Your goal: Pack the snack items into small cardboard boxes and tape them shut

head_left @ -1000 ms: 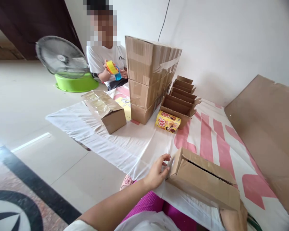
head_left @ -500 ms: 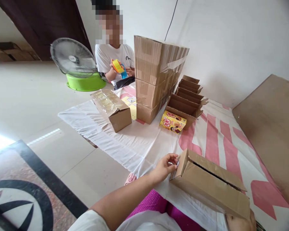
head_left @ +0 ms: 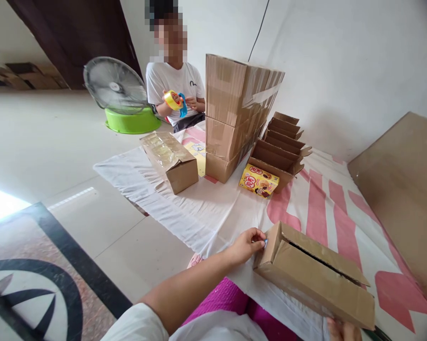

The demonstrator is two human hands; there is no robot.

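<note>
A long cardboard box (head_left: 316, 272) lies before me at the table's near edge, its top flaps meeting along a dark, narrow gap. At its left end is my left hand (head_left: 250, 244), thumb and fingers pinched on a small bluish-white bit against the end panel, too small to name. Below the box's near right corner shows my right hand (head_left: 343, 329), only in part, its fingers curled against the lower edge. Most of that hand is cut off by the frame and hidden by the box.
Taped cartons (head_left: 223, 94) are stacked mid-table. Left of them lies a taped box (head_left: 170, 161); to the right stand open boxes (head_left: 275, 154) and a yellow snack box (head_left: 258, 181). A seated person (head_left: 176, 85) holds a yellow tape roll (head_left: 172, 100). Behind is a fan (head_left: 115, 86).
My left fingers have closed in on the small bit at the box's end. My right hand has shifted left along the lower edge. The view has moved slightly.
</note>
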